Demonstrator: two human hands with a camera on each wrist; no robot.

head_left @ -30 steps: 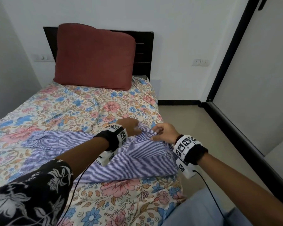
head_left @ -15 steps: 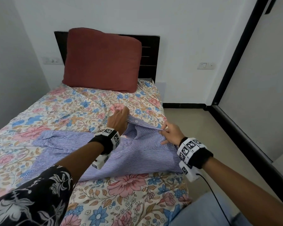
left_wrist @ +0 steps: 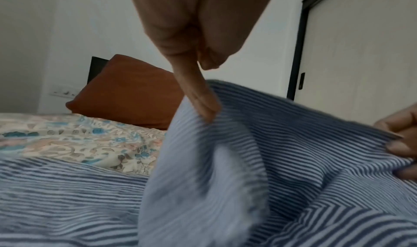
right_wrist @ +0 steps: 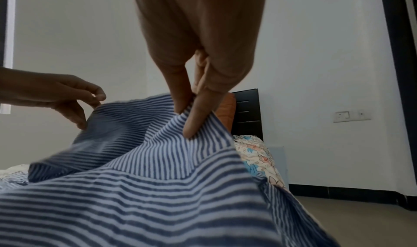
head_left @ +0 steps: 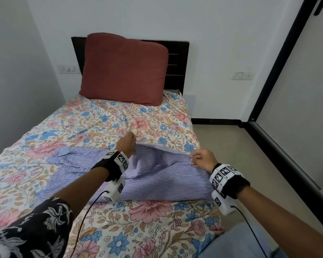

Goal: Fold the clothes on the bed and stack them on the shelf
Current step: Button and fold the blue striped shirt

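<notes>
From the head view the blue striped shirt [head_left: 157,175] lies spread across the near half of the floral bed [head_left: 104,123], its far edge lifted. The left hand [head_left: 126,144] shows only its back there; the left wrist view shows its fingers [left_wrist: 200,101] pinching the cloth. The right hand [head_left: 203,158] pinches the right edge, confirmed close up by its fingertips [right_wrist: 194,126]. The shirt's near part is blurred in both wrist views.

left hand [head_left: 126,145] and right hand [head_left: 203,158] each pinching, arms outstretched
</notes>
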